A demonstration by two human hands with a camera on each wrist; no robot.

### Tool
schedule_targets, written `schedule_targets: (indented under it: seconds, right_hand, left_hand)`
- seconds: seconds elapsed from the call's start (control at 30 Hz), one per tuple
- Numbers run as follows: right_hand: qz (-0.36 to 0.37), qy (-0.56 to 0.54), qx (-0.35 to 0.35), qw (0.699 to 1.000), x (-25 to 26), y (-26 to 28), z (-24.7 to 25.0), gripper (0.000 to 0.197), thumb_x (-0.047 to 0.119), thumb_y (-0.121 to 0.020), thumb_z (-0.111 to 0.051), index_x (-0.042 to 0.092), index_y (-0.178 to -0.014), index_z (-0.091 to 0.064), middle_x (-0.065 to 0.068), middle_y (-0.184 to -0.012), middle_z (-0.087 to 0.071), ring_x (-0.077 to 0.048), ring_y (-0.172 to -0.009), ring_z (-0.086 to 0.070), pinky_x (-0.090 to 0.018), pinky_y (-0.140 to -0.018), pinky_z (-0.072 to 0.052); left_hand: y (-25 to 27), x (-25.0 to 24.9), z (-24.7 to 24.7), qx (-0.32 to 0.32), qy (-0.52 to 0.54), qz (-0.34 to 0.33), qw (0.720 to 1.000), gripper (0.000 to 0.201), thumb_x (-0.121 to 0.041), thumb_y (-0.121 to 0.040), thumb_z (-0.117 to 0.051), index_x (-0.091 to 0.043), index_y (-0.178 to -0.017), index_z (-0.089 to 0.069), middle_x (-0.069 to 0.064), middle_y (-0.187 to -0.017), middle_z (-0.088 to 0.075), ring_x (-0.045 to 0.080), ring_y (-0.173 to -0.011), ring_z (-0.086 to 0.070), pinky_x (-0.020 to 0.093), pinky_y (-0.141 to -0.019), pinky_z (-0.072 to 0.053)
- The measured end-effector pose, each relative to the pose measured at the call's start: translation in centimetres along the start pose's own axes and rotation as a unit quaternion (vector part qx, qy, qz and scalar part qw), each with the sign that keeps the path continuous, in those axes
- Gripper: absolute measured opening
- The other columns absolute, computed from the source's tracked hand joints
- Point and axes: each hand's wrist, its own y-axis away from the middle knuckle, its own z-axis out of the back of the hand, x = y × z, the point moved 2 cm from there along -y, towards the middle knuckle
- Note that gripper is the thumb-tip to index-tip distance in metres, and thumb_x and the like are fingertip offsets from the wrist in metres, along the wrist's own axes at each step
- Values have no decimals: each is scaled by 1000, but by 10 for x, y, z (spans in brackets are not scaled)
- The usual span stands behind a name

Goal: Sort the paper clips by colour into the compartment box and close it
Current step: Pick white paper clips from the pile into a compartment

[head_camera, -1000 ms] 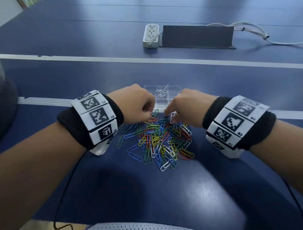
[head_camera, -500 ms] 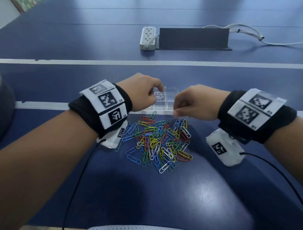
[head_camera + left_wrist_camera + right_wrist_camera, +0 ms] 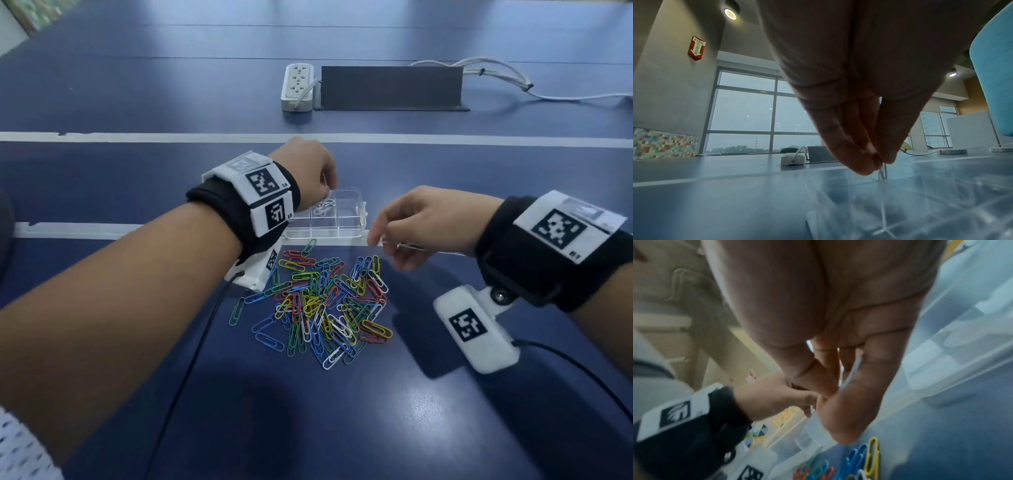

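A heap of coloured paper clips [image 3: 322,305] lies on the blue table in front of me. Just beyond it stands the clear compartment box [image 3: 346,219], lid off its top, with white clips [image 3: 321,207] in its back left cell. My left hand [image 3: 327,192] hovers over that cell, and the left wrist view shows its fingertips [image 3: 865,165] pinching a white clip [image 3: 882,172] that hangs down. My right hand [image 3: 380,240] is raised to the right of the box and above the heap. In the blurred right wrist view a pale clip [image 3: 853,371] sits between its thumb and fingers.
A white power strip [image 3: 297,87], a dark grey stand [image 3: 390,87] and white cables [image 3: 496,78] lie far back on the table. White stripes [image 3: 137,137] cross the blue top. Black sensor cords trail from both wrists.
Both hands have lifted off the heap. The left one rose forward over the box with a white clip. The right one moved up and to the right.
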Motion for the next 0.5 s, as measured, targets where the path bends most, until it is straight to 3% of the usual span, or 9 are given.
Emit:
schedule_targets:
  seconds: [0.13,0.2,0.37,0.5]
  right_hand:
    - [-6,186,-25,982,3,5,-11,11,23,-79,-61,15,-76,-68,-6,-67,-72,-13,-55,-62,-27,-68,-55]
    - [-2,275,-44,960,5,6,-19,13,32,-73,-69,20,-72,-68,-2,-69,-72,-12,-61,-61,-24,-68,-51]
    - [2,358,-55,932,9,6,-31,10,23,-76,-67,23,-85,-70,1,-88,-70,-20,-84,-62,-12,-48,-30]
    - [5,337,-27,941,15,4,-27,8,20,-75,-65,25,-79,-60,6,-71,-60,-17,-71,-54,-18,-54,-38]
  left_hand:
    - [-2,-1,-1,0,8,0,1000,23,-9,-84,-56,-14,-99,-73,6,-99,-71,17,-87,-58,21,-78,-41]
    - [-1,-1,-1,0,12,-2,1000,22,-9,-84,-57,-15,-98,-73,5,-98,-72,14,-82,-55,21,-78,-43]
    - [2,2,6,-15,9,-22,1000,21,-14,-83,-60,-18,-99,-73,1,-91,-72,11,-76,-55,20,-75,-41]
    - [10,11,15,-23,19,-14,999,18,-19,-82,-62,-23,-98,-71,-7,-80,-64,11,-73,-56,20,-73,-39]
